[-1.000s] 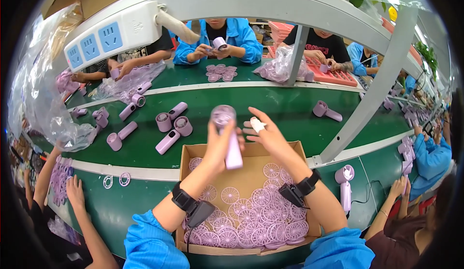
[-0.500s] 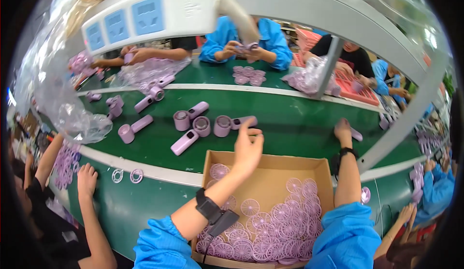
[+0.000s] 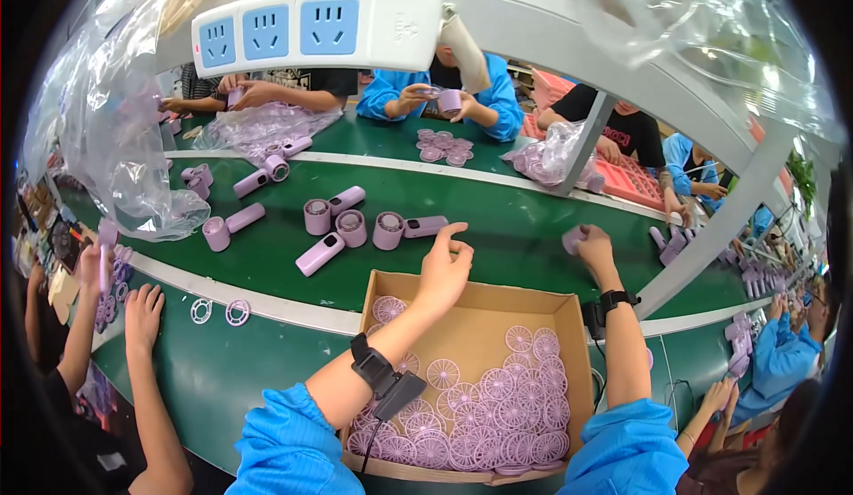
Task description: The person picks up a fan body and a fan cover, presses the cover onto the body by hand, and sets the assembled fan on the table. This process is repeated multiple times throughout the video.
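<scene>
My left hand point(image 3: 446, 271) hovers over the far edge of a cardboard box, fingers apart and holding nothing. Just beyond its fingertips lies a lilac handheld fan body point(image 3: 388, 231), its handle pointing right. Farther right, my right hand point(image 3: 595, 251) is closed on another lilac fan body point(image 3: 574, 240), slightly blurred, above the green belt. The cardboard box point(image 3: 562, 317) between my forearms holds many round lilac fan grilles point(image 3: 529, 388), heaped toward its near right. More fan bodies point(image 3: 351, 227) lie in a cluster left of my left hand.
A white power strip point(image 3: 324, 28) and a grey metal frame point(image 3: 577, 139) cross above the belt point(image 3: 498, 202). Clear plastic bags point(image 3: 133, 166) hang at the upper left. Two lilac rings point(image 3: 237, 313) lie on the left ledge. Co-workers sit across and on both sides.
My right hand has moved left along the belt with the fan body. My left hand stays over the box edge. The view has shifted slightly.
</scene>
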`<state>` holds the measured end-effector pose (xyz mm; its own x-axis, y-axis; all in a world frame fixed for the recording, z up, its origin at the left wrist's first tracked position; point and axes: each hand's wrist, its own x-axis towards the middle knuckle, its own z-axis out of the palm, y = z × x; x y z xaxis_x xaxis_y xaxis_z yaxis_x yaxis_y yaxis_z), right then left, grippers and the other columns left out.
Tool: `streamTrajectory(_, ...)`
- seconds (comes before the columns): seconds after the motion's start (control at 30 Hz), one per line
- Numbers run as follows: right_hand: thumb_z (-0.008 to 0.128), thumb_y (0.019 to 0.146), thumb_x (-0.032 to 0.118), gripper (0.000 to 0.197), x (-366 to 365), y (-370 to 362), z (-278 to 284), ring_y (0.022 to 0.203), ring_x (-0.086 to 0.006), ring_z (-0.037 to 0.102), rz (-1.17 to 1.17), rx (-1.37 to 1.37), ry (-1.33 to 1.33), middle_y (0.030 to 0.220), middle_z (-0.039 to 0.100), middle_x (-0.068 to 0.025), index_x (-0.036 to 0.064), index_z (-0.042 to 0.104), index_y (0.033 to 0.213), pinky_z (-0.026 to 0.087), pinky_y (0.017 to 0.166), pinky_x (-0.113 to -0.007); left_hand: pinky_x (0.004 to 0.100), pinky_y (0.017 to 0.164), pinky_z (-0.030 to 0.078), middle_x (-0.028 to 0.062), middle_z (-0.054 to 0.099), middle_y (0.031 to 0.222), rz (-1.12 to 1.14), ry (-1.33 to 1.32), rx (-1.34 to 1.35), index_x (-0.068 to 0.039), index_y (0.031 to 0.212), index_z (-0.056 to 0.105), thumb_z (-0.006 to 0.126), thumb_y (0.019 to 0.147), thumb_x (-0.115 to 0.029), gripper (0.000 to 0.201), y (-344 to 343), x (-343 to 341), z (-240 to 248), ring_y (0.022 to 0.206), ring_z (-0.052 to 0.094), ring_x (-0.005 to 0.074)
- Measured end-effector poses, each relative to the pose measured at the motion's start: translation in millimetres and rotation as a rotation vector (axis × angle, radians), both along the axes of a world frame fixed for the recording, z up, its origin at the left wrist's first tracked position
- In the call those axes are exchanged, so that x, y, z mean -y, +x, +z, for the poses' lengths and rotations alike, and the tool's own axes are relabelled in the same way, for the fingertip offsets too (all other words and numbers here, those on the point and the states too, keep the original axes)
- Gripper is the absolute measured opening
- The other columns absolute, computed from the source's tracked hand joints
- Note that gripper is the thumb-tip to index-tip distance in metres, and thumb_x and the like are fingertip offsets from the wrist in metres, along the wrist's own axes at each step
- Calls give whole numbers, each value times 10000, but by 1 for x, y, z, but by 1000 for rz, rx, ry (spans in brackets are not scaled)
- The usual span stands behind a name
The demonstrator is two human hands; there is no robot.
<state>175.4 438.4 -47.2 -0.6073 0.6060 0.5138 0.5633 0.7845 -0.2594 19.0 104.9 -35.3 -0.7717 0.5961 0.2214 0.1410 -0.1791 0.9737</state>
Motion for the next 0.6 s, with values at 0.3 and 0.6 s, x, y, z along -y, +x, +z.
streamTrajectory(0.3, 586, 863, 78, 352, 255, -39, 127, 869, -167, 635, 879, -588, -1282, 1004, 649, -103, -24, 538, 1197, 513, 773, -300, 289, 674, 488, 83, 608, 874, 389, 116, -596, 14, 1190, 492, 618, 844, -97, 385, -5, -11, -21, 732, 608, 149)
streamTrajectory(0.6, 667, 761, 199, 387, 332, -6, 19, 1099, -337, 533, 985, 650, 83, 1087, 593, -188, 68, 615, 1122, 442, 908, -422, 308, 624, 530, 109, 594, 1010, 9, 277, 239, -26, 1219, 346, 664, 836, -107, 504, -6, 13, 21, 724, 645, 201)
